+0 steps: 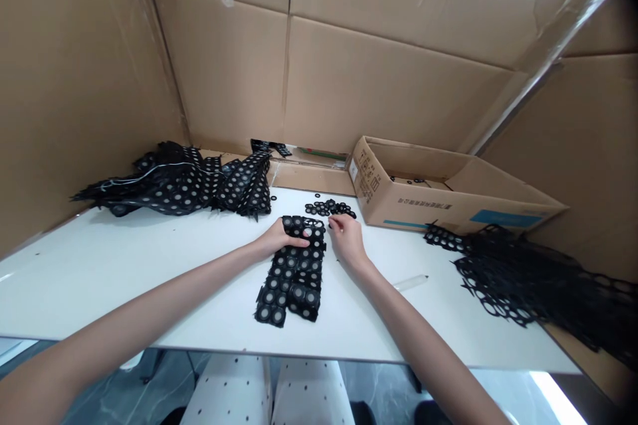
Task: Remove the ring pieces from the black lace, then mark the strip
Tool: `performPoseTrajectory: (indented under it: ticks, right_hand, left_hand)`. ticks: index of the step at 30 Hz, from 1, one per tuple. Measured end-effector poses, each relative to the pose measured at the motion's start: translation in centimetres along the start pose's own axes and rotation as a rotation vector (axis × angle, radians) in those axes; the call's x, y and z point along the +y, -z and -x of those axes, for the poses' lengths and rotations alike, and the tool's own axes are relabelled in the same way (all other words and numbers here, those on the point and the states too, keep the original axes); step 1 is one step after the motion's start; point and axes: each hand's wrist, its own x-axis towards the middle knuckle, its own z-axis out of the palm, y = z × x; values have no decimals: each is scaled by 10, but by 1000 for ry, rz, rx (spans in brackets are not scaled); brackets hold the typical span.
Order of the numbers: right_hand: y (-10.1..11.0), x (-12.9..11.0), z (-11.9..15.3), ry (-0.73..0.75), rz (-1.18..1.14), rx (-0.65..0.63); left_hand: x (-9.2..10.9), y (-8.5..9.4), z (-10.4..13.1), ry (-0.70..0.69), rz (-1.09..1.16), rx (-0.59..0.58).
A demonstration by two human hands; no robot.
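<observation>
In the middle of the white table, my left hand grips the upper left part of a black sheet with rows of round rings and pale centres. Its thumb lies across the front of the sheet. A few openings show at the sheet's upper right. Just right of that edge, my right hand is closed in a pinch, with a small dark piece at its fingertips that is too small to make out clearly. Behind the hands lies a small pile of loose black rings.
A heap of black dotted sheets lies at the back left. An open cardboard box stands at the back right, near black mesh scraps. A clear pen-like tool lies right of my right forearm. Cardboard walls surround the table.
</observation>
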Motion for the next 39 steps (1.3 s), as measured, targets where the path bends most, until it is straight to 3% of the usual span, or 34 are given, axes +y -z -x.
performPoseTrajectory:
  ticks: [5, 11, 17, 21, 24, 27, 33, 35, 39]
  right_hand:
    - [8, -16, 0, 210, 78, -10]
    - [19, -31, 3, 381, -85, -306]
    - [10, -29, 5, 316, -186, -307]
    - [7, -32, 9, 345, -120, -302]
    - [4, -36, 13, 344, -61, -226]
    - [2, -36, 15, 245, -25, -158]
    - [3, -32, 12, 4, -411, -319]
    - [4, -32, 10, -25, -518, -296]
    - [6, -33, 8, -34, -612, -135]
  left_hand:
    - [1, -1, 1, 6, 76, 41]
    - [-5, 2, -2, -31, 69, 18]
    - [-6, 2, -3, -77, 11, -26]
    - [-7, 3, -3, -33, 68, -6]
    - [-8, 4, -2, 36, 153, 29]
    - [-8, 4, -1, 69, 196, 47]
    - [-7, 2, -2, 20, 143, 17]
    - [-6, 4, -2, 29, 190, -19]
    - [-5, 8, 1, 127, 410, -83]
